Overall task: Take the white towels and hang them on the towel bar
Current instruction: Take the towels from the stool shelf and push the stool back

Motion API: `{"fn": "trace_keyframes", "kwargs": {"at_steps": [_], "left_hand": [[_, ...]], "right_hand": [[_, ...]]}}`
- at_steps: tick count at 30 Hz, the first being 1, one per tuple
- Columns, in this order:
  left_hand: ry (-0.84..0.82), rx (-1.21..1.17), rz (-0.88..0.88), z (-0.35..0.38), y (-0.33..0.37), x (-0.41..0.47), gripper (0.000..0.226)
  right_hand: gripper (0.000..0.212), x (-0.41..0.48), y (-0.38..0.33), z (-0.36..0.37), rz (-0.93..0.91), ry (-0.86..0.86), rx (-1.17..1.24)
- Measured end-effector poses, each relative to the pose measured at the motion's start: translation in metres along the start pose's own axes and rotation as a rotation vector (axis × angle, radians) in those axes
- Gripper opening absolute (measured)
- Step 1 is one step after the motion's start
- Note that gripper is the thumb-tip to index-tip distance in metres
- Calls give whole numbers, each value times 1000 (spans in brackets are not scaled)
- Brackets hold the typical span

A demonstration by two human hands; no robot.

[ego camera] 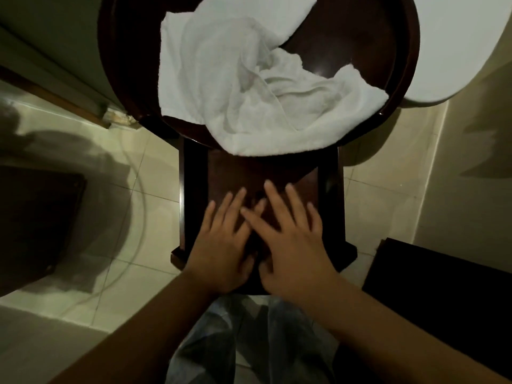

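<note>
White towels (249, 87) crumpled at upper centre, directly beyond both hands; left hand (224, 245) and right hand (293, 245) spread flat, empty, equally near.

Floor: pale glossy tiles (133, 273); dim light, dark shadows
Furniture: dark round wooden tabletop (360, 51); lower shelf (235, 173)
Right: white toilet lid (454, 45)

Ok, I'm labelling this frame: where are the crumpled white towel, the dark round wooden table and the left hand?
crumpled white towel (249, 87), head view, middle folds.
dark round wooden table (346, 45), head view, bare top.
left hand (221, 245), head view, back of hand.
</note>
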State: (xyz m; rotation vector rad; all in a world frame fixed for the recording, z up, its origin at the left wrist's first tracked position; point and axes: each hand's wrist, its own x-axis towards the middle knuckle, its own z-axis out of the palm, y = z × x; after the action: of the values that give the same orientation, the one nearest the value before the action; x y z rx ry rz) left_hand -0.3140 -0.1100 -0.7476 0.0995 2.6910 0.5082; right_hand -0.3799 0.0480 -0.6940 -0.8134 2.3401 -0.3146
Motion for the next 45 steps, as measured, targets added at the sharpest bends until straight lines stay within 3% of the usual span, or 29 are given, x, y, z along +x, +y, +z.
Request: {"fn": "trace_keyframes", "kwargs": {"at_steps": [3,7,15,18,29,38,45], "left_hand": [[-167,-36,32,12,5,-39,108],[-329,108,155,24,-1,-68,118],[-175,67,-47,26,-22,-44,105],[-143,114,-32,20,-22,-35,104],[179,180,-20,-27,-38,26,118],[200,186,-126,-34,-42,58,120],[238,232,-126,-39,-54,78,110]], "right_hand": [[112,-33,1,22,-7,-272,21],[116,-47,5,48,-1,-362,-64],[129,-22,24,66,36,-164,-175],[137,-14,22,64,50,-97,-224],[131,40,39,25,122,220,-311],[142,75,42,11,104,353,-385],[129,91,59,8,86,424,-436]]}}
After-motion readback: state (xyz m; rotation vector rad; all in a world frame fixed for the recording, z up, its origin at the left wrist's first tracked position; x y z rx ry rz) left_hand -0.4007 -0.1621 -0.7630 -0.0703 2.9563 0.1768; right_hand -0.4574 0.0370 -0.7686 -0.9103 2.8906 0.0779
